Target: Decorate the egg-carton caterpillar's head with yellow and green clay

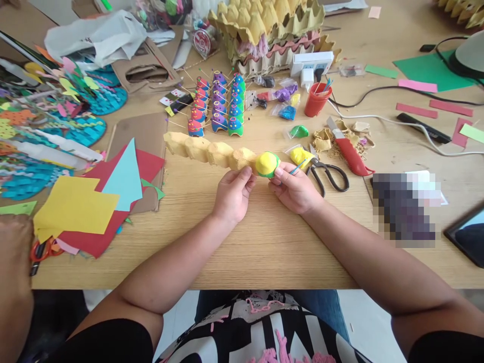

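My left hand pinches a strip of cardboard egg carton near its right end, thumb on top. Yellow modelling clay covers the strip's last cup, with a green clay band around its lower edge; the other cups are bare. My right hand is closed at that end, its thumb touching the green edge. A thin blue stick pokes out from my right fingers; its tip by the clay is hidden. Beyond the strip stand finished carton caterpillars, one red, one purple, one green and blue.
Black-handled scissors and a yellow clay packet lie close to my right hand. Further off are a red-handled knife, a red cup, and stacked egg trays. Coloured paper lies left; another person's arm rests there.
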Demonstrator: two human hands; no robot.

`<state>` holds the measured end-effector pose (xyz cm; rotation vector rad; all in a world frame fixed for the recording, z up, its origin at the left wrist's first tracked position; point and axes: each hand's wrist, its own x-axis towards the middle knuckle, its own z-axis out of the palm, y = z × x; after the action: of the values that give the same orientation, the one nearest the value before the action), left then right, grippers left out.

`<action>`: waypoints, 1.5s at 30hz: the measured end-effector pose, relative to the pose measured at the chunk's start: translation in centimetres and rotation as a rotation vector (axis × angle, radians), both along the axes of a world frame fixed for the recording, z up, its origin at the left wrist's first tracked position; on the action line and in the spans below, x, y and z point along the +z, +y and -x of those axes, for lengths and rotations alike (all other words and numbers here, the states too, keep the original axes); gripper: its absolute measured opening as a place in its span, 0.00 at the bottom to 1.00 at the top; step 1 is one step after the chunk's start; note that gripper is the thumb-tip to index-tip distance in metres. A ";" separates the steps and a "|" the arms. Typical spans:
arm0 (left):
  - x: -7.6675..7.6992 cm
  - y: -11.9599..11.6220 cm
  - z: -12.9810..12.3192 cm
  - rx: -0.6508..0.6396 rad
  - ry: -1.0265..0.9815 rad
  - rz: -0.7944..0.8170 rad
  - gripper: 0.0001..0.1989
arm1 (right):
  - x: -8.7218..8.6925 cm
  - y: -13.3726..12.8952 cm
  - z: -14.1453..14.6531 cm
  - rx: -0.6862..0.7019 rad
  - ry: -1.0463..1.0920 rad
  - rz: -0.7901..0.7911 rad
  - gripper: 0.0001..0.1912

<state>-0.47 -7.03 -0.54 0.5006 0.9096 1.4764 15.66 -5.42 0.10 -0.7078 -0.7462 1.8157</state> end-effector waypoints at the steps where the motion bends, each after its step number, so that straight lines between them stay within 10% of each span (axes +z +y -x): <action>1: 0.0 0.0 0.0 0.002 0.007 0.004 0.21 | 0.0 0.0 0.0 -0.001 -0.004 -0.007 0.28; 45: 0.5 -0.2 -0.4 0.009 0.052 -0.044 0.28 | -0.9 0.6 -0.9 0.134 0.113 0.068 0.23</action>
<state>-0.10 -7.18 -0.04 0.5701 0.9229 1.4994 16.59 -4.79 -0.83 -0.6062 -0.6733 1.9937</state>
